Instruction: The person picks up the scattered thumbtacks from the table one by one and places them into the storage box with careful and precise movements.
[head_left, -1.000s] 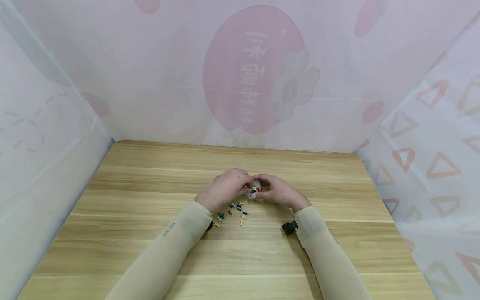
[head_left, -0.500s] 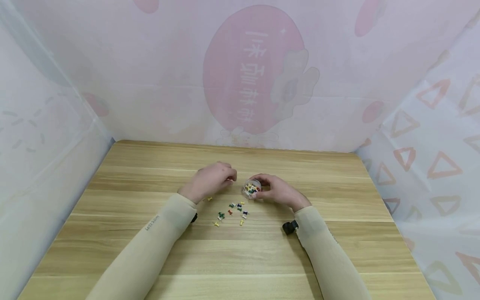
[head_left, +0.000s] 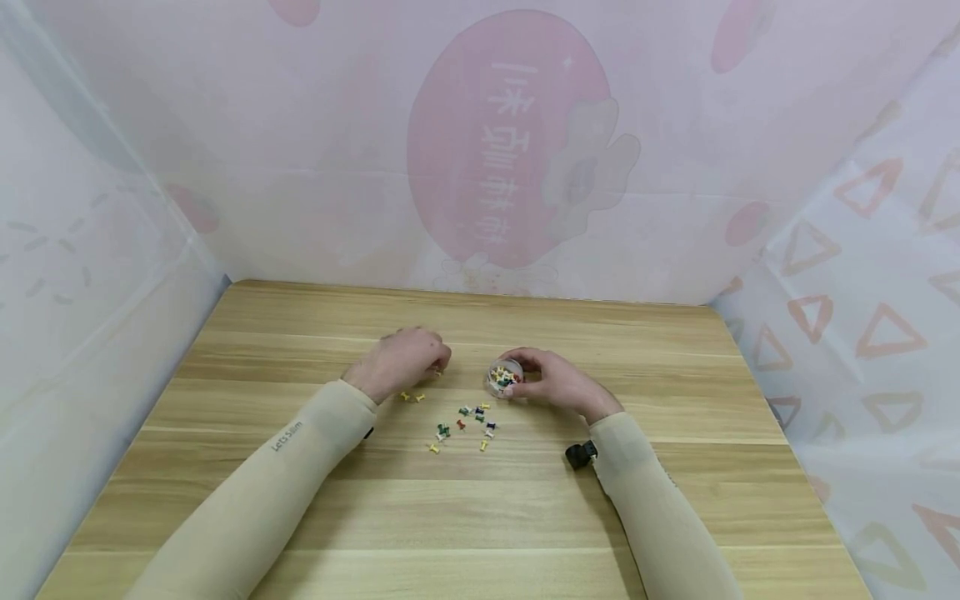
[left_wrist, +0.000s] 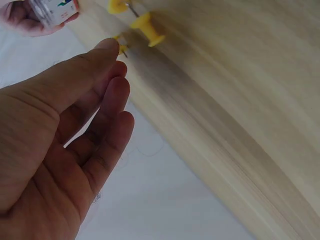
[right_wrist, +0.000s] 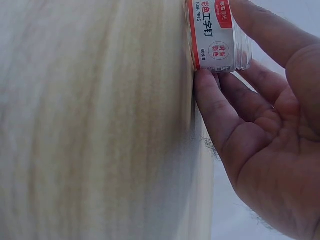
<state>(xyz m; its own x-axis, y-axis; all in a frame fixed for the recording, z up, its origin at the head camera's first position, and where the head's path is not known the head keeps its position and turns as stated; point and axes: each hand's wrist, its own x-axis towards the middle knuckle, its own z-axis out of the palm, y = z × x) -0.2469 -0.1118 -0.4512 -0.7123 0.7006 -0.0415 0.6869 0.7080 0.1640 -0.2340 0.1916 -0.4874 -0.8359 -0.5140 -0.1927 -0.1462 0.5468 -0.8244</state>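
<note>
My right hand (head_left: 558, 382) holds a small clear round jar (head_left: 503, 379) of coloured push pins on the table. The right wrist view shows its thumb and fingers around the jar (right_wrist: 215, 37), which has a red and white label. To the left, my left hand (head_left: 405, 360) is low over the table. In the left wrist view the left hand's (left_wrist: 75, 115) thumb and forefinger pinch a yellow push pin (left_wrist: 123, 48), partly hidden by the thumb. Two more yellow push pins (left_wrist: 148, 30) lie close by, near the left wrist in the head view.
Several green, white, blue, red and yellow push pins (head_left: 461, 425) lie scattered on the wooden table (head_left: 450, 525), in front of the jar. White patterned sheets (head_left: 337, 167) enclose the back and both sides.
My left hand has moved left, away from the jar's mouth, down to a yellow push pin. Two yellow pins under it have come into view. The right hand stays on the jar.
</note>
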